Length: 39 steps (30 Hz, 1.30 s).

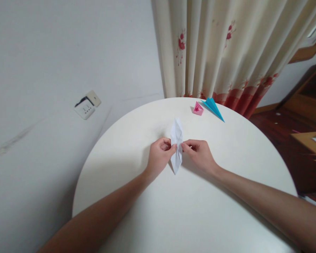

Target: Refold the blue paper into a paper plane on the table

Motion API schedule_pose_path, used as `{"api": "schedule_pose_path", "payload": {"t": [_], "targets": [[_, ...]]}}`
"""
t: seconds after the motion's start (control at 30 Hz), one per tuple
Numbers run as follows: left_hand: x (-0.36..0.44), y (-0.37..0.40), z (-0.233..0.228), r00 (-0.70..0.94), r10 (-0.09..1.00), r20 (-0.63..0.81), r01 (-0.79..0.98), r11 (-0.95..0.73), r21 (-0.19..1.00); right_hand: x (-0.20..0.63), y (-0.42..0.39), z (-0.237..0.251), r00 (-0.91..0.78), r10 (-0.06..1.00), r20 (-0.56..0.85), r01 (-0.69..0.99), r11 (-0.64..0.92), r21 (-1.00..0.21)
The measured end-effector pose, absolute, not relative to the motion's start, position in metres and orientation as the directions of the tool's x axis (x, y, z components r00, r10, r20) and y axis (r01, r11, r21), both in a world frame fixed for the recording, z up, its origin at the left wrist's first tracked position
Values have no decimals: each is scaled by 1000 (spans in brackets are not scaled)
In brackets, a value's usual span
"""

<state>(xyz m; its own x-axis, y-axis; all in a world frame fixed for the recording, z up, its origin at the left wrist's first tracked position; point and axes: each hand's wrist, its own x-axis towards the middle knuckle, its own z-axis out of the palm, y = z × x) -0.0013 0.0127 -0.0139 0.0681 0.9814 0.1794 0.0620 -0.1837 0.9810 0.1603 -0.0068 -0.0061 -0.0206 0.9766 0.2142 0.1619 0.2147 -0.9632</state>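
Observation:
A long white folded paper (pixel 177 131), pointed at both ends, is held just over the middle of the table, its long axis running away from me. My left hand (pixel 161 154) pinches its left edge, the thumb lying across the front near the centre crease. On the opposite edge, my right hand (pixel 198 153) is closed with thumb and forefinger gripping the paper. The fingers behind the paper are partly hidden.
The round white table (pixel 158 218) meets a pale wall with a socket (pixel 85 107) on the left. Near the far edge lie a pink folded paper (pixel 198 109) and a blue paper plane (pixel 213 108). A cream and red curtain (pixel 213 52) hangs behind.

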Motion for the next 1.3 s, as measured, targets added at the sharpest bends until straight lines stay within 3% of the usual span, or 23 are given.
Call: {"api": "schedule_pose_path", "payload": {"t": [0.27, 0.57, 0.97, 1.3], "targets": [[2, 5, -10, 95, 981, 170, 41, -175, 984, 162, -8, -7, 48, 976, 211, 209, 197, -958], [1, 7, -3, 82, 985, 153, 75, -160, 984, 162, -10, -4, -75, 965, 250, 156, 259, -953], [0, 1, 1, 161, 954, 251, 141, -275, 951, 165, -4, -6, -36, 974, 223, 122, 226, -966], [-1, 7, -5, 167, 958, 231, 54, -243, 968, 169, -2, -8, -86, 955, 285, 197, 297, -935]]}}
